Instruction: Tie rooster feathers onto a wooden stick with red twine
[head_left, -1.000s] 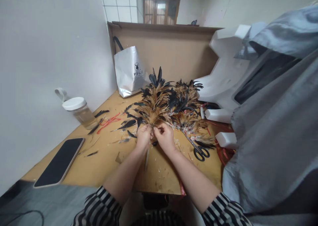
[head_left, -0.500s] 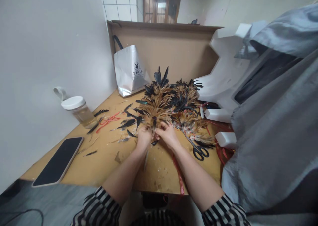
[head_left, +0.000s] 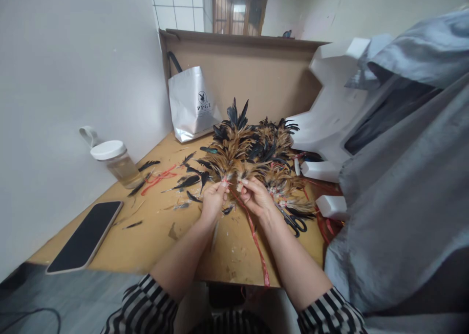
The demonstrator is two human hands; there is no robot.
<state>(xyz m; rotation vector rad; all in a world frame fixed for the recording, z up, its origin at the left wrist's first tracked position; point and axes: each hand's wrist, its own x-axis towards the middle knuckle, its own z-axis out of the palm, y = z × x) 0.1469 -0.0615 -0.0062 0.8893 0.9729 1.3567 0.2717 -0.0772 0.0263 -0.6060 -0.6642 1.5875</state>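
My left hand (head_left: 215, 197) pinches the tied base of a large bundle of brown and black feathers (head_left: 234, 145), where red string shows at the quills. A red plastic ribbon (head_left: 254, 233) runs from that base down over the table's front edge. Just to the right, my right hand (head_left: 255, 195) is closed on the pale quill ends of a small tuft of brown feathers (head_left: 247, 169). A small gap separates the two held bases. Black-handled scissors (head_left: 295, 222) lie beside my right wrist, their blades partly hidden under feathers.
More feather bundles (head_left: 289, 182) lie on the right of the table. Loose black feathers (head_left: 188, 182) and red ribbon scraps (head_left: 159, 179) are scattered left. A phone (head_left: 86, 236), a lidded jar (head_left: 120, 165) and a silver bag (head_left: 192, 104) surround them. White foam (head_left: 322, 170) and grey cloth (head_left: 399, 197) border the right.
My right hand has moved right, away from my left hand, and now holds a small brown feather tuft apart from the large bundle. The tied base and red ribbon have come into view.
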